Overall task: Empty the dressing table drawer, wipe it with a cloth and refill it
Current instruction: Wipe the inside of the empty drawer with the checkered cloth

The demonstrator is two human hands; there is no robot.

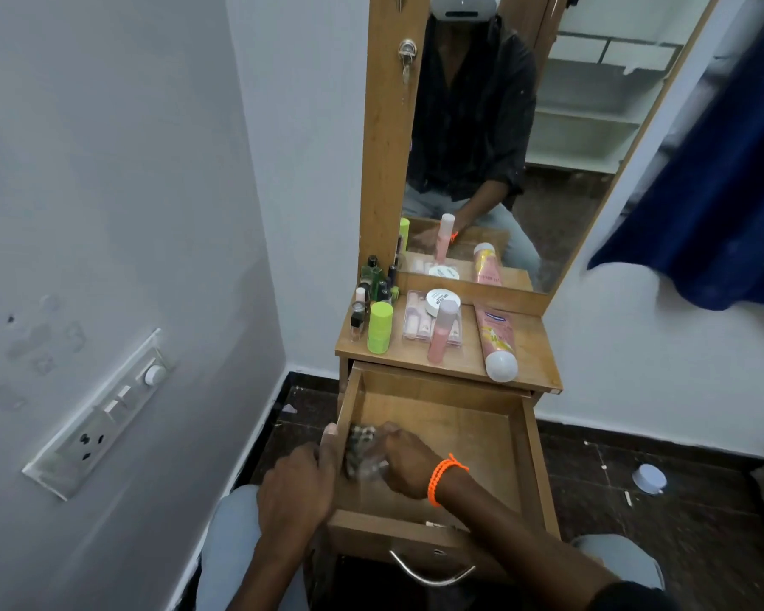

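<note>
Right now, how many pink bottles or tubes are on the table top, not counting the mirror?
2. The pink bottle stands upright near the middle; the pink tube lies on its side at the right, white cap towards the drawer. Others may hide among the small bottles.
</note>
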